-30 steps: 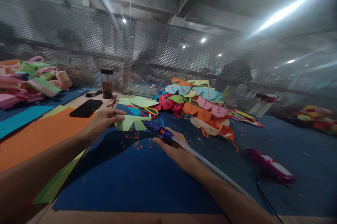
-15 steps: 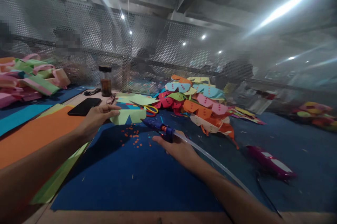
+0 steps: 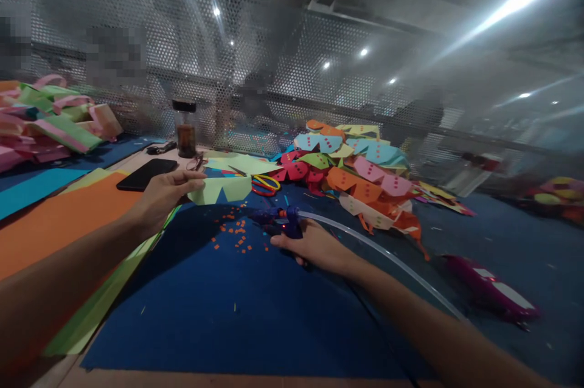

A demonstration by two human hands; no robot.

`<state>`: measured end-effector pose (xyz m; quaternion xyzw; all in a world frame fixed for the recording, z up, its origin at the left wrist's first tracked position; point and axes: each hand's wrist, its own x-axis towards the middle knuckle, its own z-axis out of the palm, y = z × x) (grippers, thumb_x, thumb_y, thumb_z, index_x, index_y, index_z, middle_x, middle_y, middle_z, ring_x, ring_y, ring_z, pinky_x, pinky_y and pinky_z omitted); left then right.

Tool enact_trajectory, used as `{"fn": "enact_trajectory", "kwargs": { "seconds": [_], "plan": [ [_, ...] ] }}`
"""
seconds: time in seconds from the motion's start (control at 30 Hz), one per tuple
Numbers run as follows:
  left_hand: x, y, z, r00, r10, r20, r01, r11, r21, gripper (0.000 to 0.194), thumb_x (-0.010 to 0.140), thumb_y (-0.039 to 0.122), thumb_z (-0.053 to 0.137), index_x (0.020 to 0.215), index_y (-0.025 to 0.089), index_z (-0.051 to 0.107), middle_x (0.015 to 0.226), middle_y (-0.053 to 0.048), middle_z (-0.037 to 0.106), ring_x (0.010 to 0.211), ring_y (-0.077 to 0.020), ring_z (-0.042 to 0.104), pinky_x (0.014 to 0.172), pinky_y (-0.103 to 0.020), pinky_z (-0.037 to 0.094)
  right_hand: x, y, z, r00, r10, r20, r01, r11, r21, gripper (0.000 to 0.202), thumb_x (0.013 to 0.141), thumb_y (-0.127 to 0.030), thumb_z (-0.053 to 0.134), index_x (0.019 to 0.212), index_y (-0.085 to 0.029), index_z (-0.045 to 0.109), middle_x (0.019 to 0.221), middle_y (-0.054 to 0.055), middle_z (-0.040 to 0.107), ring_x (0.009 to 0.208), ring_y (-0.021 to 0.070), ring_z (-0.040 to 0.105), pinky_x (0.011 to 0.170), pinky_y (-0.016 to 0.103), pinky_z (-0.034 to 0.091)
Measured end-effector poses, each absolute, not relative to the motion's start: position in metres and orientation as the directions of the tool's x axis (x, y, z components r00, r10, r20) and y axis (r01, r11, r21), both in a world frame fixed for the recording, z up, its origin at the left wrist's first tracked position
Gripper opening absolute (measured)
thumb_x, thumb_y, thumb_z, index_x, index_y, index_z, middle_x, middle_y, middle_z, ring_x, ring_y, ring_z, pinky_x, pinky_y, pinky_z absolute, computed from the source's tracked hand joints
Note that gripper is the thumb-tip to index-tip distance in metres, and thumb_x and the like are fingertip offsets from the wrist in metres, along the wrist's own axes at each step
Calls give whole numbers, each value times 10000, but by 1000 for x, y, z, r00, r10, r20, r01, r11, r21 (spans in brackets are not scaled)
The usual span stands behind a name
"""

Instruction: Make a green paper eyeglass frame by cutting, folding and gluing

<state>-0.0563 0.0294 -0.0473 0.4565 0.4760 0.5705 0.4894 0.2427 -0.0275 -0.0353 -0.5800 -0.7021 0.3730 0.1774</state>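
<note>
My left hand (image 3: pixel 171 193) pinches one end of a pale green paper strip (image 3: pixel 235 190) with a V-shaped notch, held up above the blue mat (image 3: pixel 219 327). In my right hand (image 3: pixel 314 246) is a blue glue gun (image 3: pixel 278 222), its nozzle toward the left and a small red light lit on its side. A long clear glue stick (image 3: pixel 387 248) curves out of the gun's back along my forearm. The nozzle sits just below and right of the strip, and whether they touch I cannot tell. Small orange paper squares (image 3: pixel 237 231) lie scattered beneath.
Finished-looking cut paper pieces (image 3: pixel 360 169) are heaped at the back right. A magenta device (image 3: pixel 493 287) rests on the right. Behind my left hand are a black phone (image 3: pixel 146 174) and a jar (image 3: pixel 186 135). Orange sheets (image 3: pixel 77 218) cover the left, and a perforated screen (image 3: pixel 191 53) stands behind.
The glue gun has dropped lower and turned more level, away from the strip's right end. My left hand still holds the strip. The view has shifted slightly.
</note>
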Motion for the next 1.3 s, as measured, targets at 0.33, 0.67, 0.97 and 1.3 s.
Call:
{"fn": "enact_trajectory", "kwargs": {
  "seconds": [0.33, 0.67, 0.97, 1.3],
  "plan": [
    [-57, 32, -51, -76, 995, 60, -136, -70, 988, 380, 593, 319, 894, 908, 148, 766, 806, -35, 736, 651, -134, 641, 582, -237, 538, 238, -19, -34, -323, 926, -194, 714, 105, -692, 283, 832, -469, 671, 830, -197, 595, 586, -39, 544, 410, 88, 499, 360, 190, 364],
    [-57, 31, -50, -76, 996, 51, -130, -61, 990, 393, 576, 326, 899, 904, 156, 765, 772, -24, 721, 610, -123, 622, 530, -221, 510, 233, -20, -30, -291, 931, -219, 730, 69, -679, 262, 820, -442, 692, 797, -195, 608, 489, -55, 513, 396, 105, 506, 368, 197, 377],
    [-59, 34, -54, -76, 995, 69, -133, -79, 988, 374, 600, 324, 888, 913, 157, 766, 817, -53, 724, 656, -143, 632, 542, -233, 515, 241, -29, -35, -290, 939, -184, 662, 58, -747, 329, 829, -506, 672, 794, -182, 624, 492, -51, 514, 407, 91, 462, 388, 199, 347],
    [-52, 28, -51, -59, 996, 71, -62, -75, 995, 387, 577, 358, 893, 886, 161, 770, 752, -31, 720, 633, -126, 609, 568, -221, 491, 237, -45, -20, -219, 973, -71, 620, 82, -781, 380, 810, -557, 698, 904, -201, 606, 540, -71, 508, 459, 92, 466, 440, 210, 340]
  ]
}}
